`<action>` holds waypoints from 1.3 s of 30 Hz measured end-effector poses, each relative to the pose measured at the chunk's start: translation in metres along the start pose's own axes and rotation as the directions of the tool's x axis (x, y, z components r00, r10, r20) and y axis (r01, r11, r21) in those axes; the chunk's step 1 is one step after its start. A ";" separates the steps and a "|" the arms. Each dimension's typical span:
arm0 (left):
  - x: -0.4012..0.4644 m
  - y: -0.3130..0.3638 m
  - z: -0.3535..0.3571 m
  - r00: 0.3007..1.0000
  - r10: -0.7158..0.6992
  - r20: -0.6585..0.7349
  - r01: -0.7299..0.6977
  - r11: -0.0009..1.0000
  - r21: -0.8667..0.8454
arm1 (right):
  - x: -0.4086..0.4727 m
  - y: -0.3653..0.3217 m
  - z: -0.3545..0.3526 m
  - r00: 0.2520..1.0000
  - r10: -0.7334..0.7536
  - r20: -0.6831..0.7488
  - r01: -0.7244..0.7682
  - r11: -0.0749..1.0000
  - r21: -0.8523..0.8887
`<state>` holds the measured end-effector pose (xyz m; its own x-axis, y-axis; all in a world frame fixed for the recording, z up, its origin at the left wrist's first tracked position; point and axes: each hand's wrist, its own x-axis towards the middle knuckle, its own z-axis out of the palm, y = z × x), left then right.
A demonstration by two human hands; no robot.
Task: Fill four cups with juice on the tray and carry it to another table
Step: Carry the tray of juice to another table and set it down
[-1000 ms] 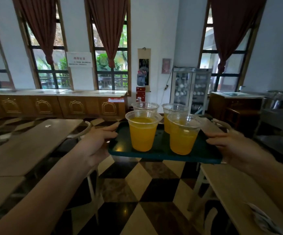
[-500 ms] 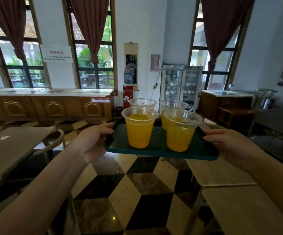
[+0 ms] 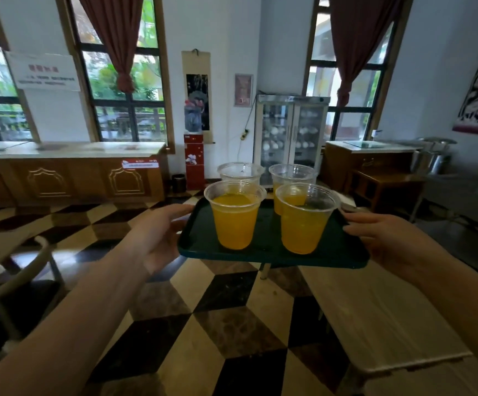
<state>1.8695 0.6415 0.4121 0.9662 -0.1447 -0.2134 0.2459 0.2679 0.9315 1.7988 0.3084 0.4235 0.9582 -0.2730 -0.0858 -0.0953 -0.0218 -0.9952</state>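
Note:
A dark green tray (image 3: 200, 241) is held level in the air over the floor. My left hand (image 3: 157, 238) grips its left edge and my right hand (image 3: 386, 238) grips its right edge. Several clear plastic cups stand on it. The near left cup (image 3: 235, 221) and the near right cup (image 3: 303, 227) hold orange juice. Behind them stand the far right cup (image 3: 290, 174), with juice showing low down, and the far left cup (image 3: 240, 170), whose contents are hidden.
A pale wooden table (image 3: 375, 315) lies low at the right, just under the tray's right end. Another table edge with a chair (image 3: 32, 270) sits at the left. A checkered floor (image 3: 203, 310) runs between them. A long wooden counter (image 3: 69, 178) and a glass cabinet (image 3: 289, 138) stand at the back wall.
The view has swung right and forward through the room: the left table slid out of frame and the right table came closer. Both hands keep hold of the tray; the cups stay upright.

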 end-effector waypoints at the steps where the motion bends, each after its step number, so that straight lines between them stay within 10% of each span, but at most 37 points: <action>1: 0.025 0.003 0.000 1.000 -0.016 0.005 0.016 1.000 -0.015 | 0.020 -0.001 0.003 1.000 0.013 -0.017 -0.013 1.000 0.002; 22: 0.471 0.032 0.116 0.942 -0.201 0.270 0.199 0.979 0.036 | 0.349 0.009 -0.029 0.896 0.163 -0.414 -0.108 0.982 0.152; 39: 0.733 -0.015 0.318 0.746 -0.422 0.516 0.277 0.900 0.336 | 0.520 0.039 -0.147 0.813 0.197 -0.548 -0.062 0.965 0.255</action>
<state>2.5493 0.2285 0.3355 0.5771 -0.7120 -0.4000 0.4628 -0.1185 0.8785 2.2536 0.0241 0.3468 0.6122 -0.7534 -0.2401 -0.0826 0.2411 -0.9670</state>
